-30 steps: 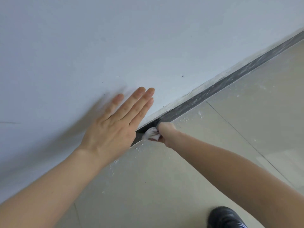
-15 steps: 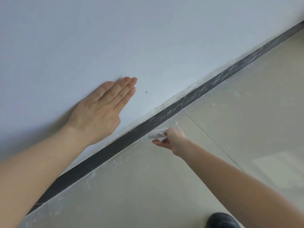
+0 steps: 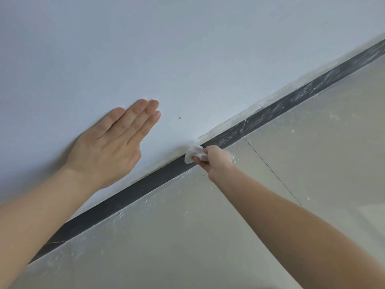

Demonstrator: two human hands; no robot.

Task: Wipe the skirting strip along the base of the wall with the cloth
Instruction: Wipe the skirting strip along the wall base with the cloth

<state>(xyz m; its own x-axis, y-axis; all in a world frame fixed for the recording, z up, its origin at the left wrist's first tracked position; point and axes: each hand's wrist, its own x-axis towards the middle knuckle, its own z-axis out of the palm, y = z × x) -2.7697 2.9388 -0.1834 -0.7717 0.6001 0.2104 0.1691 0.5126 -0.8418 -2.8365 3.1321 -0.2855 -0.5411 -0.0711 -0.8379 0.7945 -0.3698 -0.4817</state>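
A dark grey skirting strip (image 3: pixel 133 195) runs diagonally from lower left to upper right along the base of a white wall (image 3: pixel 187 49). Its upper-right stretch carries white dust streaks; the lower-left stretch looks cleaner. My right hand (image 3: pixel 216 161) grips a small crumpled white cloth (image 3: pixel 192 154) and holds it against the strip near the middle of the view. My left hand (image 3: pixel 112 142) lies flat on the wall above the strip, fingers straight and together.
A beige tiled floor (image 3: pixel 291 174) with a thin grout line fills the lower right. White dust specks lie scattered on the floor along the strip. A small dark mark (image 3: pixel 179 117) sits on the wall.
My right hand with the cloth has slid up the strip toward the upper right. The left hand shifted left along the wall and now lies well clear of the cloth.
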